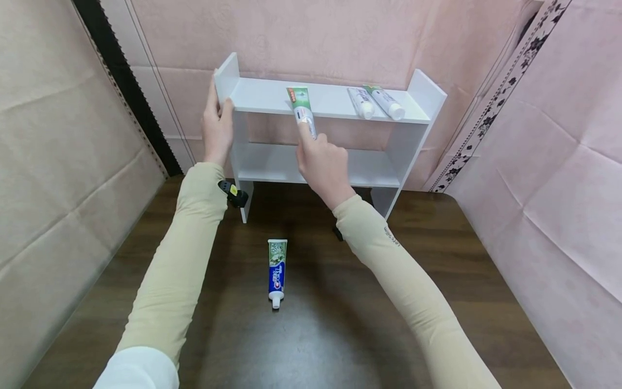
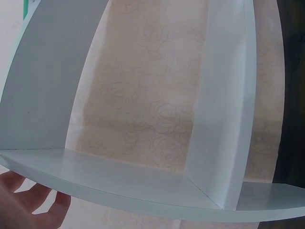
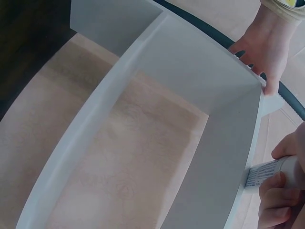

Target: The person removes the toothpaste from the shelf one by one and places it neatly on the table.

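A white two-tier shelf (image 1: pixel 262 96) stands at the back of the table. My left hand (image 1: pixel 217 129) grips its left side panel near the top, and in the right wrist view the left hand (image 3: pixel 267 50) shows at the panel's edge. With thumb and fingers my right hand (image 1: pixel 324 165) holds a green and white toothpaste tube (image 1: pixel 300 102) by its cap end, the flat end pointing back over the upper board. Two more toothpaste tubes, one white (image 1: pixel 360 100) and one green and white (image 1: pixel 386 101), lie side by side on that board's right part, caps forward.
A blue and green toothpaste tube (image 1: pixel 277 270) lies on the dark wooden table (image 1: pixel 233 324) in front of the shelf, cap toward me. Pale patterned cloth (image 1: pixel 316 38) hangs behind, with more cloth walls on the left and right. The lower board (image 1: pixel 277 162) spans between the side panels.
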{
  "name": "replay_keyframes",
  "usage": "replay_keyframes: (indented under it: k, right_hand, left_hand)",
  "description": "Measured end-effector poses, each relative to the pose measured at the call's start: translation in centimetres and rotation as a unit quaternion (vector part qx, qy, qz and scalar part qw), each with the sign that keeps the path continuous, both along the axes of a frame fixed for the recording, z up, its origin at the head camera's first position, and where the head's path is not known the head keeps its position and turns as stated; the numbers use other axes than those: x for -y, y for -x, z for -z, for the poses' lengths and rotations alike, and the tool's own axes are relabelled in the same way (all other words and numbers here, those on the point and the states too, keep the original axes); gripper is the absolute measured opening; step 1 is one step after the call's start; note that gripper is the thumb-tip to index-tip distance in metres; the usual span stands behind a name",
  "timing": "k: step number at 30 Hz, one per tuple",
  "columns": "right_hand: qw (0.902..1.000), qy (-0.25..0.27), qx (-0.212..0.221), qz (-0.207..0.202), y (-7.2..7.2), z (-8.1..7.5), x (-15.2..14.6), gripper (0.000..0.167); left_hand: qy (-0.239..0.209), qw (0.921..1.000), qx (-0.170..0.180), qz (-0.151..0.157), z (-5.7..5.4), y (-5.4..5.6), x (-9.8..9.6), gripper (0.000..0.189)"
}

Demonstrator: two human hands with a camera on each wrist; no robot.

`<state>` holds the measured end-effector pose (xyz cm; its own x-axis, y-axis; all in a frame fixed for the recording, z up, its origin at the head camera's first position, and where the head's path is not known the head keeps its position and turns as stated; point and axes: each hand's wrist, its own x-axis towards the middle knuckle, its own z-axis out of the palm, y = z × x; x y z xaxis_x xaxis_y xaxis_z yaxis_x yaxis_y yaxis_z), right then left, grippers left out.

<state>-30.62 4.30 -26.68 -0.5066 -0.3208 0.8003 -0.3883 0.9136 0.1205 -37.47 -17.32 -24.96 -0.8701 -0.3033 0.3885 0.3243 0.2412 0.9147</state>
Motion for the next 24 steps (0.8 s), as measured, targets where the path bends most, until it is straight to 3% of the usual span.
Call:
replay_keyframes:
  k: [14, 19, 24]
  right_hand:
    - [0.9999, 0.001, -0.013, 0.000, -1.0, 1.1, -0.2, 0.028]
    - [0.9974, 0.048, 0.048, -0.026, -1.5, 1.4, -0.7, 0.026]
    - [0.9827, 0.125, 0.122, -0.062, -1.8, 1.6, -1.3, 0.036]
  left_hand:
    - [-0.009, 0.9999, -0.003, 0.005, 0.0, 0.2, -0.1, 0.054]
    - [-0.007, 1.0000, -0.003, 0.001, 0.1, 0.3, 0.0, 0.054]
    - [-0.009, 1.0000, -0.001, 0.004, 0.1, 0.2, 0.1, 0.054]
